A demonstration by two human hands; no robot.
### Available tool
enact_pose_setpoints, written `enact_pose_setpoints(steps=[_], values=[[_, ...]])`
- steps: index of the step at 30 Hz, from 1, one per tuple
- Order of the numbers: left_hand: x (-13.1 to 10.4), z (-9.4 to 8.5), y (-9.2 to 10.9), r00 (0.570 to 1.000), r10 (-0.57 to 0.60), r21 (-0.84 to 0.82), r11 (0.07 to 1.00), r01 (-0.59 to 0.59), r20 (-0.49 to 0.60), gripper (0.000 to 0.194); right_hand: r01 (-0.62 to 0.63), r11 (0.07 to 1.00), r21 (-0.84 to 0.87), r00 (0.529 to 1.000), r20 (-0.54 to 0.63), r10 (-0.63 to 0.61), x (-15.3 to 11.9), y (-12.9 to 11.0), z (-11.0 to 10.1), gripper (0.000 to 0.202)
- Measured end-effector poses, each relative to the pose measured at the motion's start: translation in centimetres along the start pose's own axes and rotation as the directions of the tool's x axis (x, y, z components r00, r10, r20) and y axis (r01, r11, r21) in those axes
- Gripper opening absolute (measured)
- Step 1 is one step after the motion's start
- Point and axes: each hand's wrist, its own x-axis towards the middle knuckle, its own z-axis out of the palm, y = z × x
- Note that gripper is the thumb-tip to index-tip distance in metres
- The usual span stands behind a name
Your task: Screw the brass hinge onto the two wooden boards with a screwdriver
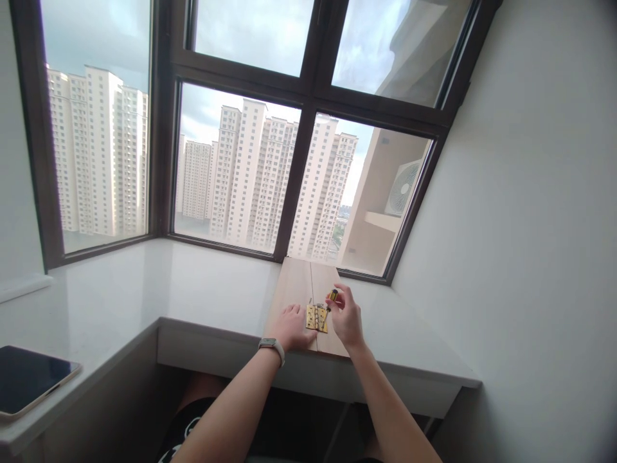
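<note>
While your left hand (292,328) lies flat on the left board (295,286), grasping nothing, its thumb at the front edge of the hinge (317,318), your right hand (348,319) has thumb and fingers closed round the screwdriver (333,295). The hinge spans the seam with the right board (328,276), near both boards' front edges on the tabletop (385,328). The step in hand appears to be screwdriver work on the hinge's right half; the next move calls for a seated tip and a steady hinge.

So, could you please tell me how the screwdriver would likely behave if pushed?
The screwdriver, in the right hand, looks stiff, given its straight thin shaft. Its thicker handle probably weighs most and might roll on the flat boards.
</note>
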Motion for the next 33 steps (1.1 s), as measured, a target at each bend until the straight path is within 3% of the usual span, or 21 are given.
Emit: enact_pose_setpoints(steps=[5,10,14,21,26,29,33], values=[[0.0,0.0,0.0,1.0,-0.002,0.005,1.0,0.002,0.006,0.067,-0.022,0.999,0.05,0.998,0.057,0.019,0.4,0.2,-0.3,0.025],[0.0,0.1,-0.2,1.0,-0.005,0.006,1.0,0.005,0.011,0.071,0.115,0.969,-0.219,0.988,-0.077,-0.134,0.2,-0.1,0.2,0.03],[0.1,0.2,-0.3,1.0,-0.002,0.006,1.0,0.002,0.008,0.072,0.135,0.935,-0.328,0.974,-0.127,-0.185,-0.1,-0.1,0.6,0.027],[0.1,0.4,-0.5,1.0,0.021,0.005,1.0,-0.021,-0.022,0.075,0.151,0.978,-0.146,0.987,-0.035,-0.158,0.4,0.3,0.1,0.025],[0.1,0.4,-0.5,1.0,0.008,0.009,1.0,-0.008,-0.021,0.074,0.079,0.996,0.032,0.994,0.073,-0.081,0.6,0.8,-0.5,0.033],[0.1,0.4,-0.4,1.0,0.007,0.006,1.0,-0.007,-0.022,0.075,0.116,0.993,0.001,0.993,0.027,-0.116,0.4,0.7,-0.3,0.032],[0.0,0.2,-0.3,1.0,0.011,0.004,1.0,-0.011,-0.024,0.072,0.143,0.976,-0.162,0.984,-0.084,-0.158,0.0,0.3,0.2,0.03]])
